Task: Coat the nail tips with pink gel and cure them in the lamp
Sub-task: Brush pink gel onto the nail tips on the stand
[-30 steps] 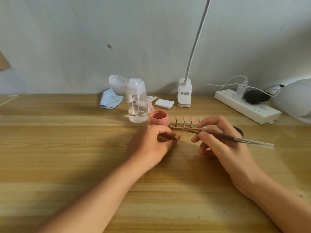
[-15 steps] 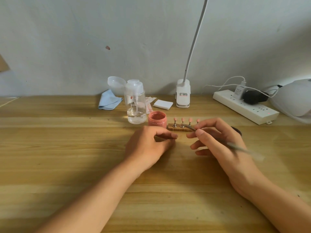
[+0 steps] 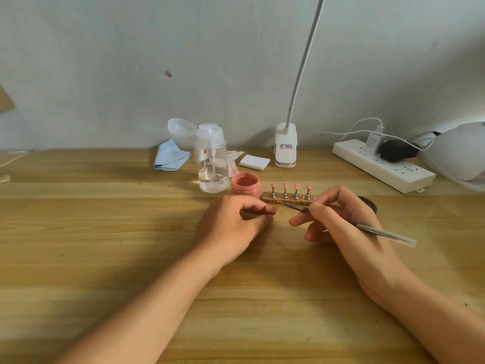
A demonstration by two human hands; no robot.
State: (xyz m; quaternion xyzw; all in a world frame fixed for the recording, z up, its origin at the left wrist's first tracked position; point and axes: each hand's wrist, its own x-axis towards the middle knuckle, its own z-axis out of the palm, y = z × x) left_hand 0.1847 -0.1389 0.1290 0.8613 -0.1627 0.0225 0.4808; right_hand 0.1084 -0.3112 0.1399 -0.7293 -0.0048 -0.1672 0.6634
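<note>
Though nail tips beyond the fingers look pink, curing seems undone; right hand pinches brush, left hand curls, grip unclear.

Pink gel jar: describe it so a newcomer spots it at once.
On the light wooden table, find the tall clear plastic pump bottle at mid-back. Just right of it stands the short round jar, left of the wooden strip holding four pink nail tips. It alone is squat, open-topped and pink.

Folded blue cloth, clear pump bottle beside it, square white pad, clip-on desk light, white power strip
</note>
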